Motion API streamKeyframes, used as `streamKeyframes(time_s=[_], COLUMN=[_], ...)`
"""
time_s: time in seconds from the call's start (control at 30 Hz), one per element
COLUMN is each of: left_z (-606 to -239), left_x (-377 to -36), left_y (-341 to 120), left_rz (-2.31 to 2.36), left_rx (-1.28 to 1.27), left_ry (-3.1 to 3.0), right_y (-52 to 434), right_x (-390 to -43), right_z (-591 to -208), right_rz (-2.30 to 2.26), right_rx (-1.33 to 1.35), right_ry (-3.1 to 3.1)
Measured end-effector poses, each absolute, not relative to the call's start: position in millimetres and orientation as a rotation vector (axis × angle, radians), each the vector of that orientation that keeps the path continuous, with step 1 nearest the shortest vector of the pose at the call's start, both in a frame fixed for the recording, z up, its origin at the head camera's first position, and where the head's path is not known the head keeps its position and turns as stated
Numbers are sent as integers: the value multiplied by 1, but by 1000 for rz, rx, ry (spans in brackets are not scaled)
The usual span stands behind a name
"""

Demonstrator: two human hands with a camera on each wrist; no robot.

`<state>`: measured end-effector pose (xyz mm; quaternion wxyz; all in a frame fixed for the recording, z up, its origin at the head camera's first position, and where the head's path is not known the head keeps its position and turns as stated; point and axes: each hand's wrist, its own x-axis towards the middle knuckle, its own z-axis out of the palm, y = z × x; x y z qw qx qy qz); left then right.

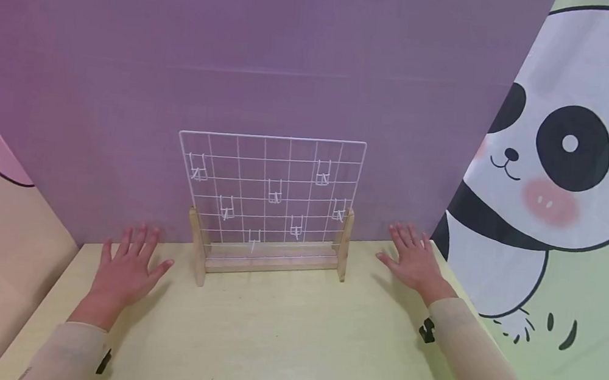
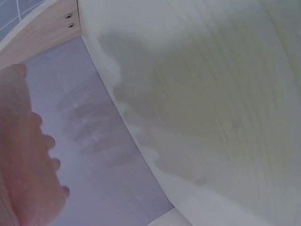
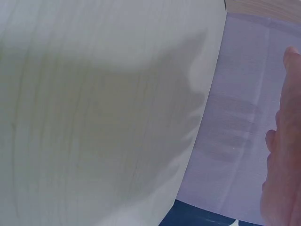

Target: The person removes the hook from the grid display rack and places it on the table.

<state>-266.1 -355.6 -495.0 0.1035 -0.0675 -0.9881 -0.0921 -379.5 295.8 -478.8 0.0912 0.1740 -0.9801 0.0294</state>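
While both hands lie flat and hold nothing, one item is catalogued at the back of the tabletop (image 1: 279, 334): a wire rack (image 1: 268, 195), a white grid panel set upright in a wooden base (image 1: 270, 259) with two short wooden posts, close against the purple wall (image 1: 240, 55).

Small wire hooks (image 1: 275, 193) are clipped here and there on the grid; nothing is hung from them.

Left hand (image 1: 128, 271): laid palm down on the tabletop to the left of the rack, fingers spread and straight, near the rack's left post but apart from it. Right hand (image 1: 413, 261): laid palm down to the right of the rack, fingers spread, likewise apart from it. In the wrist views only the edge of each hand, the pale tabletop and the wall are shown.

Handling, as judged: the rack is probably light and top-heavy. The wire is thin, stiff but likely to flex, and the hooks may slip off if knocked. A hold is best taken on the wooden posts or base, one at each side, not on the grid.

A panda picture (image 1: 556, 153) is hung to the right of the rack.
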Motion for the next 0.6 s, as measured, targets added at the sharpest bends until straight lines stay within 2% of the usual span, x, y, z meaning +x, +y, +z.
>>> streamKeyframes(time_s=[0.6], left_z=[-492], left_x=[-271], left_y=[-350], left_rz=[-374], left_rx=[-297], left_ry=[-2771], right_y=[291], right_x=[-385], right_z=[-478], right_rz=[341], right_rx=[599], right_ry=[-2761])
